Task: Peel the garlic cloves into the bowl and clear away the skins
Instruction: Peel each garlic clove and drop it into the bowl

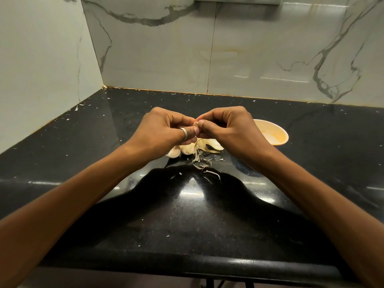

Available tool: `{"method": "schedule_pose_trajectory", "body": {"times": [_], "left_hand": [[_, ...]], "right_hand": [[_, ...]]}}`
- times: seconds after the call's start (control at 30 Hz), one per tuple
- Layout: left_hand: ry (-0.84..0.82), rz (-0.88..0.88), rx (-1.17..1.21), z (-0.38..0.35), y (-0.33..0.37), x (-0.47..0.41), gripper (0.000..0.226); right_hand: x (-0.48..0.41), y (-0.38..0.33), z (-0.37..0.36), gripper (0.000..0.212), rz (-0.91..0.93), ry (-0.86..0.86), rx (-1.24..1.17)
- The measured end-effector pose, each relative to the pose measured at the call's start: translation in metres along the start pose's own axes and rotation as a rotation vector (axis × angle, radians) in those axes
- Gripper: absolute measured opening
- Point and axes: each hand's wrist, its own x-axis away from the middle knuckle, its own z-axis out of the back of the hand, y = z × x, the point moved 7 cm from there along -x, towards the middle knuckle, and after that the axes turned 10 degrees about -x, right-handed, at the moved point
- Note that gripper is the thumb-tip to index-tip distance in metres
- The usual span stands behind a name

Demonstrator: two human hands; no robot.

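Over the centre of the black countertop [104, 132], my left hand [166, 129] and right hand [228, 129] pinch a pale garlic clove [196, 123], peeling; next, I judge, drop it into the orange bowl [274, 134].

- The tabletop [187, 215] was glossy black, with fine pale specks all over it.
- The wall [249, 48] was greyish white in a marble pattern, with dark grey veins.
- The seam [166, 90] under the wall was orange-brown.
- The bowl [276, 134] was yellow-orange inside, with a paler rim.
- The garlic cloves [187, 149] on the tabletop were cream white.
- The skins [202, 163] were pale beige to grey.
- The held clove [196, 123], pinched by the left hand [166, 129] and the right hand [230, 129], was pale tan.
- The ring [184, 133] on the left thumb was silver.
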Motion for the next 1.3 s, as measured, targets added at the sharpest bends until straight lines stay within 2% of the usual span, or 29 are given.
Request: {"method": "schedule_pose_trajectory", "body": {"times": [0.37, 0.53, 1.13, 1.3], "left_hand": [[0.030, 0.064, 0.089, -0.002, -0.005, 0.001, 0.014], [0.052, 0.039, 0.072, -0.004, -0.005, 0.001, 0.012], [0.169, -0.049, -0.029, -0.003, -0.001, 0.005, 0.016], [0.154, -0.039, 0.086, -0.003, 0.004, 0.005, 0.015]], "right_hand": [[0.004, -0.012, -0.005, 0.011, 0.151, 0.051, 0.194], [0.005, -0.011, -0.008, 0.012, 0.194, 0.076, 0.257], [0.009, -0.015, -0.009, 0.014, 0.203, 0.172, 0.230], [0.005, -0.007, -0.003, 0.013, 0.140, 0.142, 0.085]]}}
